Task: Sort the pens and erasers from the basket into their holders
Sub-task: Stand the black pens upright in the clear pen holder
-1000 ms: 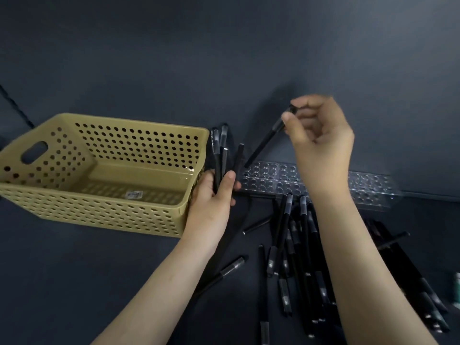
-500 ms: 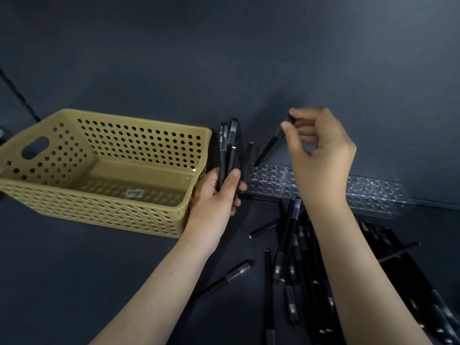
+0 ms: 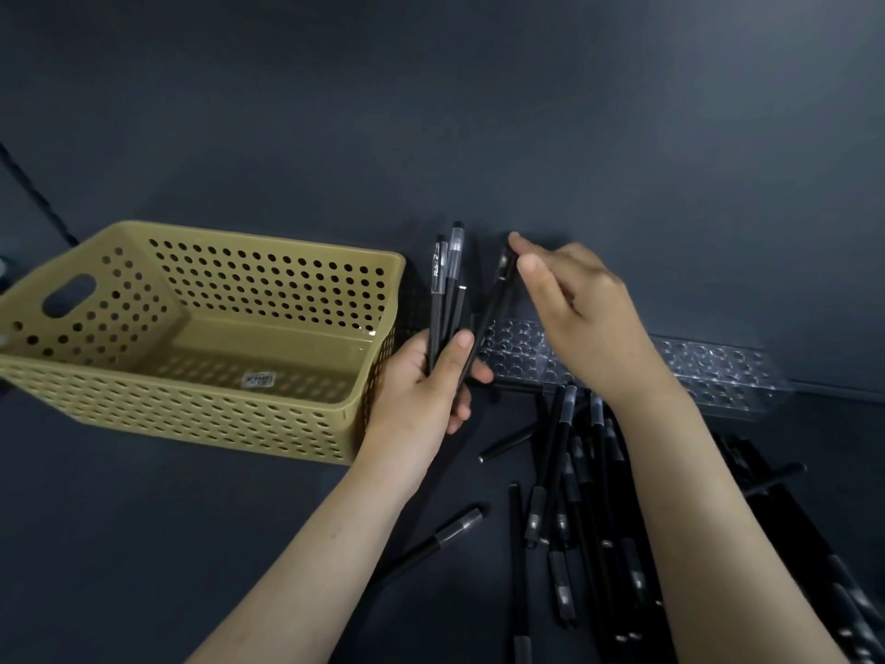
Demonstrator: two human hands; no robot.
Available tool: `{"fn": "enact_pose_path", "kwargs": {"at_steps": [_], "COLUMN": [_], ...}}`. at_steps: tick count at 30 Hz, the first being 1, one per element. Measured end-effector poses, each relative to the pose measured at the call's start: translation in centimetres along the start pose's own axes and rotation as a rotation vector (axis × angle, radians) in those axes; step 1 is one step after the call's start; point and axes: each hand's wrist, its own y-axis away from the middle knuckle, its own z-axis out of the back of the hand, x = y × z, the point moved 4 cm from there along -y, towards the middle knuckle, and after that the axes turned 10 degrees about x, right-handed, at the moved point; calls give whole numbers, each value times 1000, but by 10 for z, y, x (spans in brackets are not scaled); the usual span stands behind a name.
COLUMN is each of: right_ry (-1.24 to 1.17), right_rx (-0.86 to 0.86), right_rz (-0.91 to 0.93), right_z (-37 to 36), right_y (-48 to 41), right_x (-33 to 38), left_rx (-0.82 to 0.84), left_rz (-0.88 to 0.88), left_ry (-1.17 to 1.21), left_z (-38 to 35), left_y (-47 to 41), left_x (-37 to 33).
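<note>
Left hand (image 3: 421,390) grips my stock of pens (image 3: 448,299); right hand (image 3: 579,318) fingers (image 3: 529,268) pinch one pen (image 3: 493,309) high, aiming for holder (image 3: 709,371).

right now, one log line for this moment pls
left hand: grips pen bundle | right hand: pinches single pen | basket: no pens inside | loose pens: on table

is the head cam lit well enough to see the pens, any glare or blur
Head view: dim, even light, so the loose pens nearly merge with the dark table; small glints pick out the clear holder; the basket reads sharp; the right hand, pinching a pen, looks slightly soft.
</note>
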Motion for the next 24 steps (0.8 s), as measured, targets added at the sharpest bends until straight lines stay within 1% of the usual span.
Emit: {"fn": "enact_pose_path", "kwargs": {"at_steps": [3, 5, 8, 11, 13, 17, 19, 21, 22, 24], "right_ry": [-227, -348, -455, -546, -601, -746, -755, -714, -642, -384], "right_rx": [-40, -7, 91, 72, -3, -306, -359, -315, -265, -119], "right_rz": [-36, -43, -54, -95, -122, -125, -123, -138, -152, -183], "right_z": [9, 16, 21, 26, 32, 51, 58, 63, 65, 73], "right_y": [2, 2, 5, 6, 6, 9, 10, 12, 14, 18], "right_x": [8, 13, 16, 11, 7, -6, -10, -13, -14, -17], "left_rx": [13, 24, 63, 131, 159, 163, 161, 144, 126, 80], "left_rz": [-16, -34, -51, -66, -67, -57, -50, -39, -35, -37], "left_ry": [36, 78, 129, 106, 63, 11, 26, 64, 89, 128], "left_z": [-2, -4, -10, -19, -22, -20, -19, -18, -17, -14], "left_y": [0, -1, -1, -3, -7, -12, -12, -12, -12, -13], "left_x": [-4, -8, -13, -19, -21, -21, -20, -19, -18, -17]}}
